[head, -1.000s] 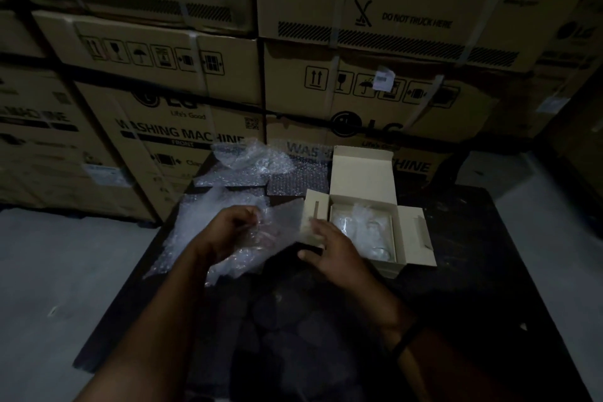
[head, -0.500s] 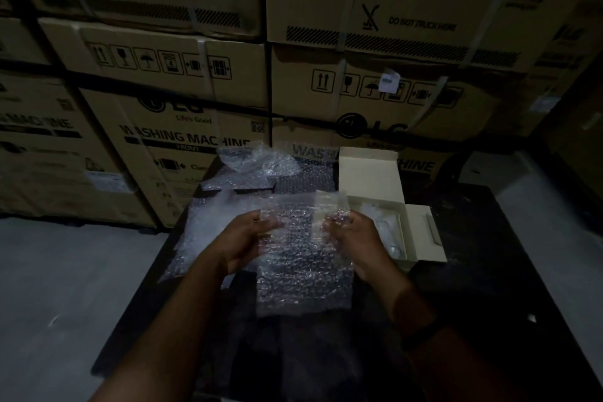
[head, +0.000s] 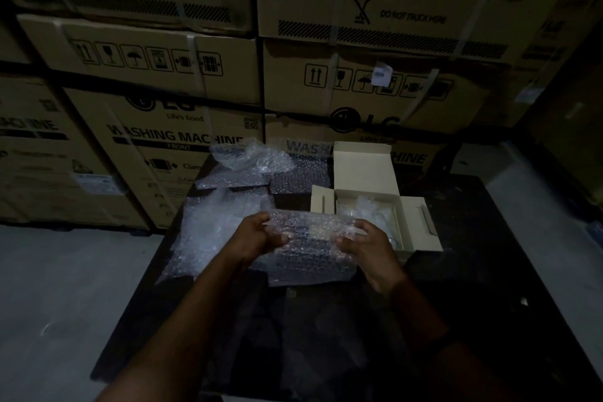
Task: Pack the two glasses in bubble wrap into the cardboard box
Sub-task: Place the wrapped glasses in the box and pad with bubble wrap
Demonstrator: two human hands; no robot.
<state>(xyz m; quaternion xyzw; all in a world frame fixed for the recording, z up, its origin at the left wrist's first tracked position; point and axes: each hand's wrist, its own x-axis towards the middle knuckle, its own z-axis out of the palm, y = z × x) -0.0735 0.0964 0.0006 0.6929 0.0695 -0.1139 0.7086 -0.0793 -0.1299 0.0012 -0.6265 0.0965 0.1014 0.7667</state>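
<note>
A person's left hand (head: 261, 236) and right hand (head: 365, 243) pinch a bubble wrap sheet (head: 310, 248) by its edges. The open cardboard box (head: 365, 170) sits just beyond, on the dark table (head: 489, 271).

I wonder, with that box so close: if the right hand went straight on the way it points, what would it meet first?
The right hand grips the bubble wrap sheet. Past that, its line probably leads to the open cardboard box, around the side flap, though depth is unclear in this view.
</note>
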